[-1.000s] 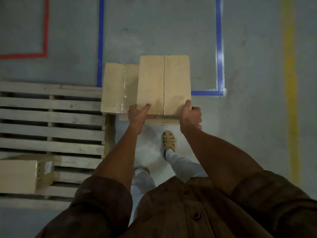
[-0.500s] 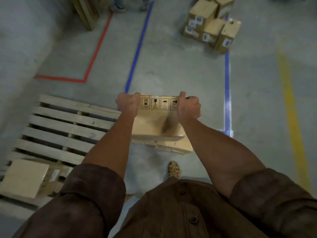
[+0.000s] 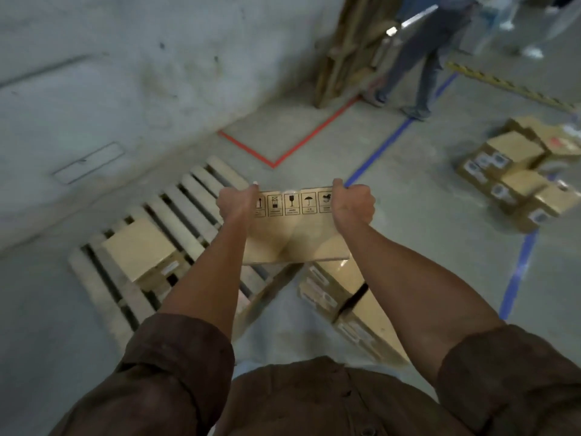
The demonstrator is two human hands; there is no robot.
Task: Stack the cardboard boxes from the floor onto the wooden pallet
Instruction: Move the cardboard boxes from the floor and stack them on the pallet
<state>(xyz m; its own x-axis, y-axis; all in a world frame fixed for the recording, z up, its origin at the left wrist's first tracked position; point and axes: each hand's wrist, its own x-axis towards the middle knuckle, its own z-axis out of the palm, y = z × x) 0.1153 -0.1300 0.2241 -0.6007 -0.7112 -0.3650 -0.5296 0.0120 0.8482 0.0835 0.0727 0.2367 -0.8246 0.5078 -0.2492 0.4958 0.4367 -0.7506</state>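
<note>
The wooden pallet (image 3: 163,228) lies flat on the floor at left, one cardboard box (image 3: 141,250) already on it. The left hand (image 3: 237,204) and right hand (image 3: 353,204) each curl around an upper corner of the carried box (image 3: 294,231), apparently to keep it level above the pallet's near edge. Another box (image 3: 355,309) rests on the floor below; more boxes (image 3: 515,171) lie piled at right.

A warehouse floor of bare concrete (image 3: 408,215), marked off with red tape (image 3: 292,149) and blue tape (image 3: 518,272). A wooden pallet (image 3: 195,196) lies by the wall, cardboard boxes (image 3: 515,165) are heaped nearby, and spare pallets (image 3: 342,51) lean upright.
</note>
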